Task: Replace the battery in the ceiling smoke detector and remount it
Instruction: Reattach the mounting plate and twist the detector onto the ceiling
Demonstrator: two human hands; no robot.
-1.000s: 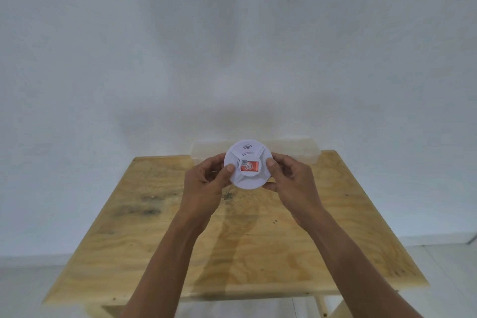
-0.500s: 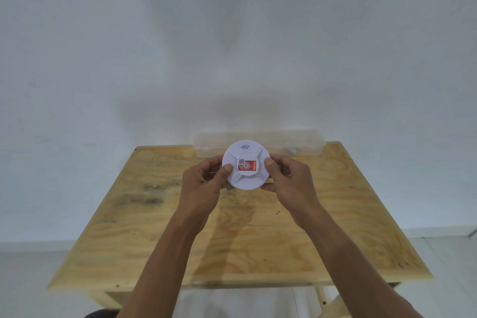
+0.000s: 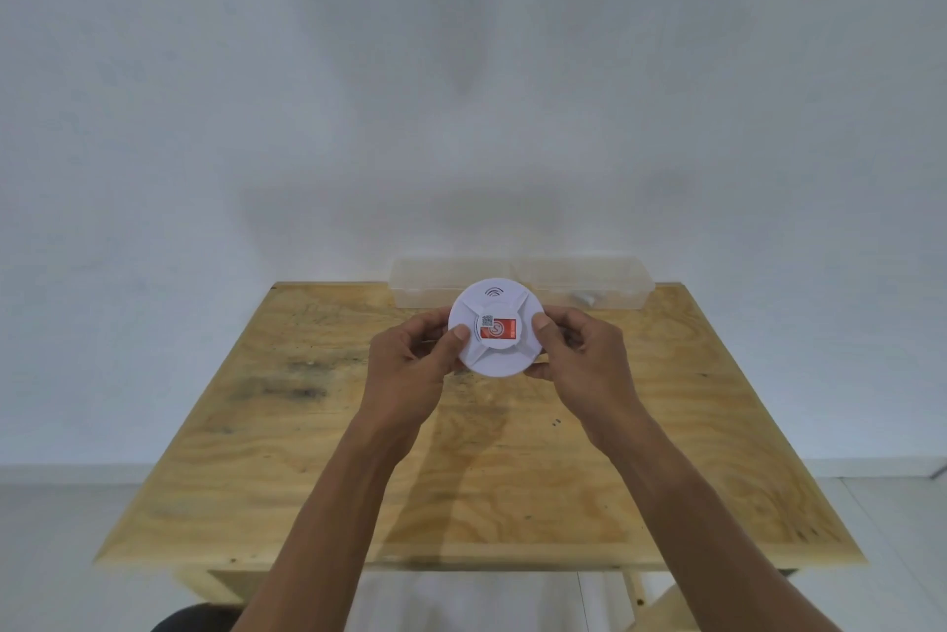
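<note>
While both hands, left hand point(image 3: 410, 365) and right hand point(image 3: 584, 359), pinch the smoke detector point(image 3: 496, 326) above the counter point(image 3: 461, 477), opening it for the battery seems next.

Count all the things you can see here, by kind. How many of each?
Hands: 2, left hand and right hand
Smoke detector: 1
Clear plastic box: 1
Wooden table: 1
Total: 5
</note>
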